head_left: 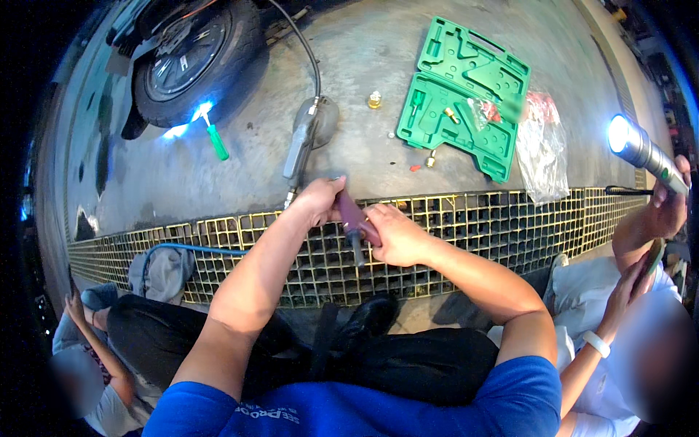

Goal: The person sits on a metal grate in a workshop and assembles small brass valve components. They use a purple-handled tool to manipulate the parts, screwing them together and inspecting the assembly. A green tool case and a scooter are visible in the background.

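Over the drain grating, both my hands hold a purple, pistol-like piece [352, 213] with a grey rod end pointing down. My left hand [319, 202] is closed around its upper left side. On its lower right side, the fingers of my right hand [397, 234] are bent around it. The grip hides part of the piece, so its exact kind is unclear. Just beyond my left hand lies an air inflator gun [297, 154] with a hose. A green-handled tool [217, 142] sticks out from the tyre [244, 65] at the upper left.
An open green tool case [466, 138] lies on the floor, with a clear plastic bag [542, 156] beside it. A small yellowish bottle [374, 100] stands nearby. Yellow-edged grating [459, 240] crosses below. At right, another person's hand holds a lit flashlight [648, 149]; another person crouches at left.
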The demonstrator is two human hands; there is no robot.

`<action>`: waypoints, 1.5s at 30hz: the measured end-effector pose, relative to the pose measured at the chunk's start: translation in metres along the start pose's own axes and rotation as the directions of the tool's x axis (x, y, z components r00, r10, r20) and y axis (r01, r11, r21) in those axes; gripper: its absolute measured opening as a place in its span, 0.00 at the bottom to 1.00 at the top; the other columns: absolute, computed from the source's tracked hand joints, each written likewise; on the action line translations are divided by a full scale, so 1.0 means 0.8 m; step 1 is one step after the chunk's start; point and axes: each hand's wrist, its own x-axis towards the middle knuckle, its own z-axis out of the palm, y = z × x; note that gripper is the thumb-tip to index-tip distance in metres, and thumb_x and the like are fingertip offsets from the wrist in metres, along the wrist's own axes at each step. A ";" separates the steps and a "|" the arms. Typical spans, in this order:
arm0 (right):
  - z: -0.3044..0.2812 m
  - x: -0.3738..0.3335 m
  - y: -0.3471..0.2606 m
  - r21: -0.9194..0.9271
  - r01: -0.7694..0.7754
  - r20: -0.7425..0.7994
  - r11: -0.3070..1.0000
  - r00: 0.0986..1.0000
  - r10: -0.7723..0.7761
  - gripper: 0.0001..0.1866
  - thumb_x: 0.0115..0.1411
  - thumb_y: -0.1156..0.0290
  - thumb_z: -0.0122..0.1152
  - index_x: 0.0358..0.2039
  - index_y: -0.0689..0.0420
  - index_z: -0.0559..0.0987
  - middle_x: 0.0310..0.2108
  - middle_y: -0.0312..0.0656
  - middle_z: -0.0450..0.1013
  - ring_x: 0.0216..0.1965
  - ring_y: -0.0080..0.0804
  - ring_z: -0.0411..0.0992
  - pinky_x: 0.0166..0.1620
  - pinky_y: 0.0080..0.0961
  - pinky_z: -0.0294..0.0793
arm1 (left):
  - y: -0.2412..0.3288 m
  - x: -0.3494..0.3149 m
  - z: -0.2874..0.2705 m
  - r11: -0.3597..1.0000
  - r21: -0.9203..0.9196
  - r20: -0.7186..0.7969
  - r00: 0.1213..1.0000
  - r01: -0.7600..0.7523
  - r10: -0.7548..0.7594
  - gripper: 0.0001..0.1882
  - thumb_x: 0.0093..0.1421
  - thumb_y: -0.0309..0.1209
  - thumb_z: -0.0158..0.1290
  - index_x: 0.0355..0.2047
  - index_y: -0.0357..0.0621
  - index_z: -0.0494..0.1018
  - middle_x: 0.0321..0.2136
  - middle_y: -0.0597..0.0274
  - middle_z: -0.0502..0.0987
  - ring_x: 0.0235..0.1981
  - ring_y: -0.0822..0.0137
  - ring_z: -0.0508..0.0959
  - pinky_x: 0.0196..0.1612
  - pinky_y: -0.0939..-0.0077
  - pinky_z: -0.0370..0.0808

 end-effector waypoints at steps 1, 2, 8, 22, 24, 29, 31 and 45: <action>-0.005 0.002 0.003 0.089 0.001 -0.006 0.996 1.000 -0.001 0.34 0.48 0.72 0.63 0.56 0.65 0.64 0.52 0.56 0.66 0.56 0.52 0.65 0.60 0.42 0.63 | 0.007 -0.005 0.002 1.000 -0.017 0.024 1.000 0.005 -0.004 0.17 0.71 0.41 0.42 0.43 0.36 0.67 0.32 0.54 0.75 0.28 0.61 0.79 0.32 0.63 0.82; -0.008 0.002 0.007 0.178 0.003 -0.012 0.984 1.000 0.000 0.33 0.47 0.74 0.62 0.55 0.64 0.65 0.50 0.56 0.67 0.54 0.52 0.67 0.58 0.41 0.66 | 0.004 -0.005 0.002 0.998 -0.064 0.045 0.999 0.000 0.003 0.18 0.71 0.41 0.42 0.43 0.36 0.67 0.32 0.53 0.75 0.29 0.60 0.79 0.32 0.63 0.82; -0.021 -0.026 0.032 0.385 -0.095 0.007 0.918 0.995 0.100 0.27 0.45 0.73 0.58 0.49 0.59 0.71 0.25 0.42 0.70 0.28 0.34 0.70 0.35 0.33 0.72 | -0.038 -0.014 -0.018 0.998 -0.057 -0.152 0.988 -0.041 0.032 0.19 0.71 0.39 0.41 0.51 0.35 0.67 0.34 0.51 0.76 0.28 0.54 0.81 0.30 0.65 0.82; -0.019 -0.016 0.057 0.663 -0.185 -0.053 0.725 0.955 0.292 0.27 0.44 0.78 0.57 0.49 0.59 0.70 0.25 0.36 0.69 0.13 0.22 0.65 0.14 0.22 0.64 | -0.069 0.013 -0.102 0.877 0.215 -0.509 0.718 -0.429 0.476 0.10 0.67 0.29 0.49 0.46 0.40 0.73 0.25 0.64 0.76 0.16 0.77 0.70 0.18 0.81 0.67; -0.026 -0.015 0.048 0.647 -0.226 -0.024 0.728 0.949 0.316 0.28 0.45 0.78 0.57 0.50 0.59 0.70 0.24 0.35 0.68 0.13 0.21 0.64 0.15 0.22 0.64 | -0.069 0.011 -0.135 0.831 0.169 -0.559 0.643 -0.530 0.524 0.11 0.67 0.31 0.50 0.47 0.39 0.73 0.25 0.65 0.75 0.17 0.77 0.69 0.18 0.82 0.66; -0.012 -0.014 0.062 0.579 -0.131 -0.120 0.805 0.963 0.243 0.27 0.46 0.77 0.57 0.50 0.58 0.71 0.24 0.34 0.68 0.15 0.20 0.64 0.18 0.21 0.64 | -0.044 -0.010 -0.153 0.809 0.213 -0.641 0.547 -0.548 0.539 0.11 0.66 0.31 0.50 0.45 0.38 0.72 0.26 0.64 0.74 0.17 0.77 0.69 0.18 0.81 0.64; -0.017 -0.015 0.045 0.518 -0.219 -0.080 0.827 0.950 0.302 0.29 0.45 0.76 0.57 0.53 0.58 0.70 0.26 0.34 0.68 0.20 0.23 0.66 0.24 0.24 0.68 | -0.042 -0.015 -0.154 0.814 0.180 -0.664 0.543 -0.552 0.514 0.10 0.64 0.29 0.51 0.42 0.35 0.75 0.24 0.63 0.76 0.18 0.75 0.70 0.22 0.79 0.68; -0.007 0.001 0.003 0.334 -0.033 -0.135 0.942 0.988 0.082 0.34 0.42 0.73 0.57 0.55 0.63 0.68 0.44 0.57 0.71 0.49 0.55 0.71 0.54 0.39 0.69 | -0.109 -0.036 -0.133 0.056 0.998 -0.007 0.767 -0.038 0.642 0.06 0.57 0.29 0.53 0.30 0.41 0.77 0.34 0.44 0.78 0.33 0.44 0.79 0.36 0.51 0.76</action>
